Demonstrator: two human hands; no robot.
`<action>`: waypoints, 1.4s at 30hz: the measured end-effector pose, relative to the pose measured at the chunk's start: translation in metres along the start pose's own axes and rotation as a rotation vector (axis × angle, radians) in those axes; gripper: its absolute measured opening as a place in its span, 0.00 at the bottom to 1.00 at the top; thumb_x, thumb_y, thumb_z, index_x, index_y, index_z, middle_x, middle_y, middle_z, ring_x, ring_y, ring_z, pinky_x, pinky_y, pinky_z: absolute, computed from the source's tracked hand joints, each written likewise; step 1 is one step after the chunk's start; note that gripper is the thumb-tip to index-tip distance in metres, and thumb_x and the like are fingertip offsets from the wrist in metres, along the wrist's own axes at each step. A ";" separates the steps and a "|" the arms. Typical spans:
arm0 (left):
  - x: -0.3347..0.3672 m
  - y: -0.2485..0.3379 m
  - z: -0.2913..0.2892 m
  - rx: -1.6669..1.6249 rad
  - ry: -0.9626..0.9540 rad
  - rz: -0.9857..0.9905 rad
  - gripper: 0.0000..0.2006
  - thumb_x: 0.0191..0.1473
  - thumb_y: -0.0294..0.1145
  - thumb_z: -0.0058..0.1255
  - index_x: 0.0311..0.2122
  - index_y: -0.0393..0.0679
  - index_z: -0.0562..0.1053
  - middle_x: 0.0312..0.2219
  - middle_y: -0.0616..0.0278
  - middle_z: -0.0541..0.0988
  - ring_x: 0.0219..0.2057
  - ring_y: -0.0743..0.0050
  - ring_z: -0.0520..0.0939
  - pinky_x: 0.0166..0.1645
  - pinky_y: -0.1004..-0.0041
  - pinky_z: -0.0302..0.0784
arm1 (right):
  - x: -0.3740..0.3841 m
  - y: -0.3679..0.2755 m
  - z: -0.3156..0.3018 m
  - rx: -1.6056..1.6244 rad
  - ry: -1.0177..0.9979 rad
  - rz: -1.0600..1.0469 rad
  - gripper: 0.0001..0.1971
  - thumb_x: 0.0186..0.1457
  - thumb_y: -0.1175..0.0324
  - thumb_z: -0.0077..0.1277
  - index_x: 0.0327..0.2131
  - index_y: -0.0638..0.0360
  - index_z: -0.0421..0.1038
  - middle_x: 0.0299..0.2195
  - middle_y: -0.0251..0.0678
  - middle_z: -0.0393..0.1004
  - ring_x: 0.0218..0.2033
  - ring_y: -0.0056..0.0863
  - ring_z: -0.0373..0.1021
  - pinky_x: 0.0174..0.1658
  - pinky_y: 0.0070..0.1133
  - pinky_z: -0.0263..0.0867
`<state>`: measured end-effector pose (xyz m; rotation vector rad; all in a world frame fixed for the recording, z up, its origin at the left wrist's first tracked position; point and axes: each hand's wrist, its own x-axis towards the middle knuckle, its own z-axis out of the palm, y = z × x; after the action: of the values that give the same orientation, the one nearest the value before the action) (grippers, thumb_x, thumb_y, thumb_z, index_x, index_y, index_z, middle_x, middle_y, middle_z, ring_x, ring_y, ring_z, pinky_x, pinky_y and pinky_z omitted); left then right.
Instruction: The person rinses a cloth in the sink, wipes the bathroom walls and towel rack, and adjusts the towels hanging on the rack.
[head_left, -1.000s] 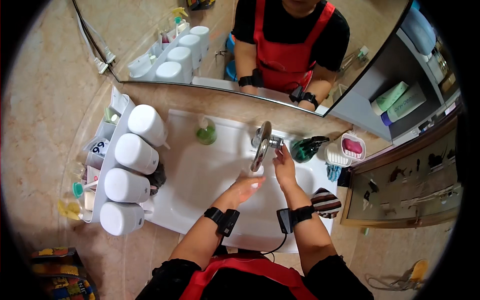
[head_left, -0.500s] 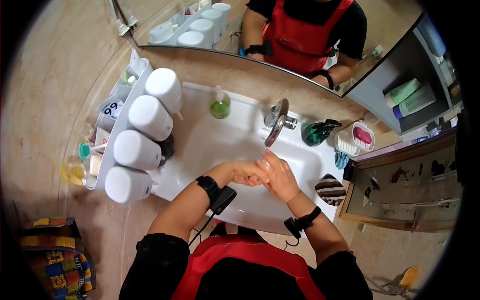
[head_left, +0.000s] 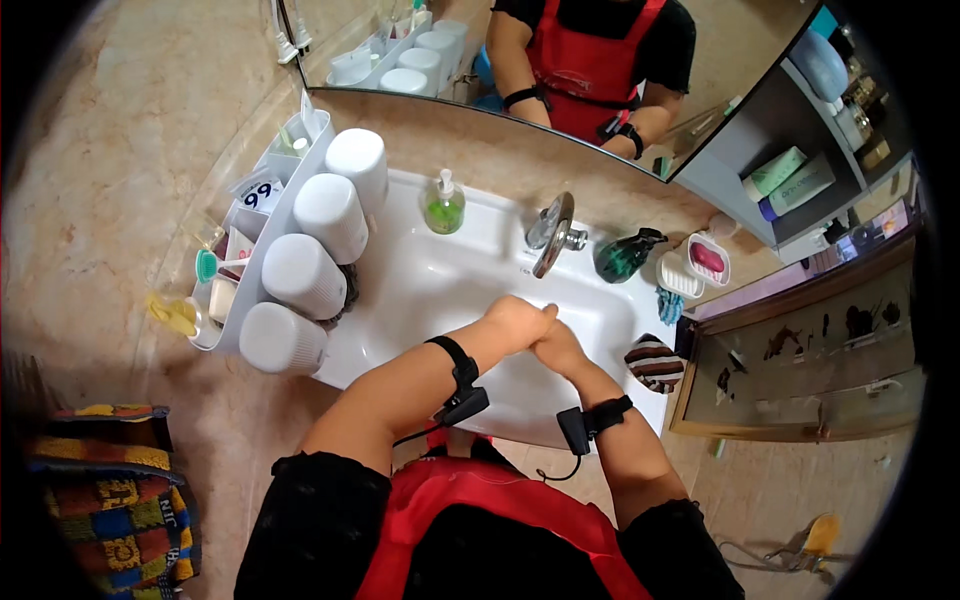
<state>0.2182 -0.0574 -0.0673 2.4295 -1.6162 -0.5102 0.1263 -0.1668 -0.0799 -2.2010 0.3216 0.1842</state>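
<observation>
Over the basin (head_left: 400,310), short of the tap (head_left: 562,222): left hand (head_left: 516,322) and right hand (head_left: 560,350), touching, presumably so drips land inside; fingers mostly hidden, grip cannot be told. Leftward, 4 cups (head_left: 330,217), inverted, likely for draining.

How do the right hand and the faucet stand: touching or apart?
Apart. The head view shows a bare stretch of the white sink between the right hand and the faucet.

A beige marbled wall (head_left: 480,145) bears a dark-edged mirror (head_left: 740,60); at right, a grey open-shelved cabinet (head_left: 755,150) and a brown-framed panel (head_left: 775,410) appear.
</observation>
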 end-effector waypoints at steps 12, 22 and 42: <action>-0.024 0.010 0.012 -0.394 0.003 -0.226 0.12 0.42 0.38 0.58 0.31 0.41 0.77 0.30 0.49 0.81 0.35 0.53 0.82 0.39 0.60 0.76 | -0.068 -0.044 -0.014 -0.323 0.320 -0.216 0.28 0.42 0.72 0.57 0.50 0.60 0.62 0.42 0.52 0.68 0.45 0.51 0.65 0.46 0.34 0.64; -0.042 0.040 -0.022 -1.224 -0.811 0.006 0.17 0.55 0.41 0.42 0.16 0.56 0.58 0.09 0.82 0.50 0.08 0.90 0.53 0.13 0.83 0.46 | -0.104 -0.039 -0.043 -0.823 0.446 -1.066 0.25 0.46 0.71 0.54 0.50 0.58 0.62 0.50 0.45 0.64 0.56 0.48 0.60 0.56 0.48 0.51; 0.056 0.119 -0.038 0.445 0.337 -0.174 0.09 0.42 0.35 0.54 0.31 0.48 0.79 0.22 0.60 0.82 0.26 0.63 0.84 0.28 0.64 0.78 | -0.035 0.029 -0.100 0.027 0.009 -0.224 0.10 0.53 0.66 0.48 0.35 0.62 0.70 0.36 0.51 0.67 0.38 0.44 0.65 0.43 0.30 0.64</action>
<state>0.1501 -0.1575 -0.0027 2.7863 -1.5033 0.2641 0.0859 -0.2575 -0.0336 -2.1922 0.0804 0.0461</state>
